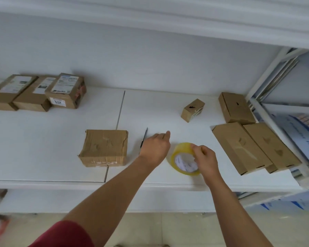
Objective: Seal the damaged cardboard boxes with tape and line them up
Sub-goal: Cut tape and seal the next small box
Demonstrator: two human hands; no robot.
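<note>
We see the tape roll (185,158) tilted on edge right of the taped box (104,147), its core facing us. The right hand (204,158) pinches its rim; the left hand (156,147), fingers extended, holds nothing beside the cutter (144,138), whose long axis runs away from us.

White shelf (52,139) surface made of two panels, dark seam between them running front to back. Plain white wall (132,59) behind it, soft even light, no hard shadows. Another white shelf board (168,18) overhangs at the top. White metal rack frame (260,97) on the right, uprights and a diagonal brace, blurred white-and-blue printed sheets behind it. Lower white shelf (43,200) under the front edge. Floor (185,229) is pale beige tile with visible grout lines.
</note>
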